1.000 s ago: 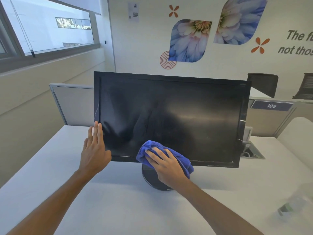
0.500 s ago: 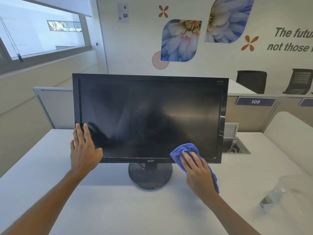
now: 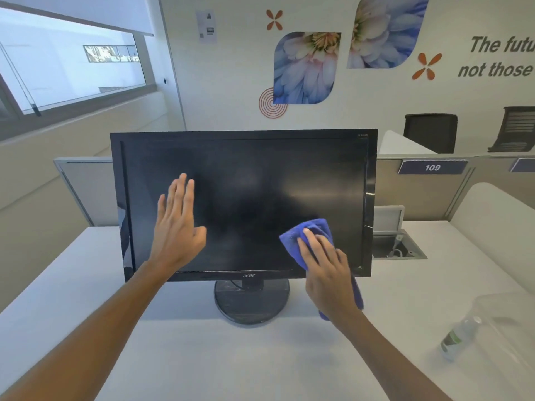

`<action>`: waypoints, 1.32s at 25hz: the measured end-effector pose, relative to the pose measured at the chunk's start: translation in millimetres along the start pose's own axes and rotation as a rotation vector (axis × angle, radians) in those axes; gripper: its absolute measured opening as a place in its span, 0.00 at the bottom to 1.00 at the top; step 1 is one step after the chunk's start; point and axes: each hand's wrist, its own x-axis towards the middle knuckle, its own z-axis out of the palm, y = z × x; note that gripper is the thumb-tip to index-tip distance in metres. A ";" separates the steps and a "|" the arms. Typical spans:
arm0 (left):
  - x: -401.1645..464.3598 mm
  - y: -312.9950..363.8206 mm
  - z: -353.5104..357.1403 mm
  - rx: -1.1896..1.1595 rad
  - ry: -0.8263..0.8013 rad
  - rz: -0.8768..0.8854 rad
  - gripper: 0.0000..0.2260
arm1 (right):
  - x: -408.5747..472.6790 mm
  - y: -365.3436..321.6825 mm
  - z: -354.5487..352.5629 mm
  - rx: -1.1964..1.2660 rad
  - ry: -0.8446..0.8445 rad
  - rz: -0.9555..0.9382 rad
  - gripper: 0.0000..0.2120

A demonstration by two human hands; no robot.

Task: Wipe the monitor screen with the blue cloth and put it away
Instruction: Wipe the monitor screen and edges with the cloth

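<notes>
The black monitor (image 3: pixel 249 180) stands on its round base (image 3: pixel 251 299) on the white desk (image 3: pixel 231 360). My right hand (image 3: pixel 328 273) holds the blue cloth (image 3: pixel 314 227) against the lower right of the screen, fingers laid over it, thumb hidden. A tail of the cloth hangs below my wrist. My left hand (image 3: pixel 178 224) is raised flat in front of the left half of the screen, fingers straight and pointing up. Whether it touches the glass I cannot tell.
A clear bottle (image 3: pixel 457 340) lies on the desk at the right beside a clear plastic container (image 3: pixel 509 316). A cable recess (image 3: pixel 396 247) is set into the desk behind the monitor's right side. A grey partition (image 3: pixel 84 189) backs the desk.
My right hand has slid the cloth from the bottom bezel up onto the screen's lower right. My left hand has left the monitor's left edge and moved up and right, in front of the screen.
</notes>
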 end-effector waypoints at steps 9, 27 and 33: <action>14.1 26.8 33.9 0.131 -0.156 0.138 0.36 | -6.4 21.2 13.3 -0.057 -0.096 0.252 0.33; 29.5 45.4 31.0 0.119 -0.086 0.200 0.38 | -39.1 30.7 11.5 0.012 -0.099 0.457 0.32; 68.1 69.0 24.1 0.113 -0.056 0.259 0.39 | 77.9 56.8 -41.9 0.047 0.173 0.425 0.29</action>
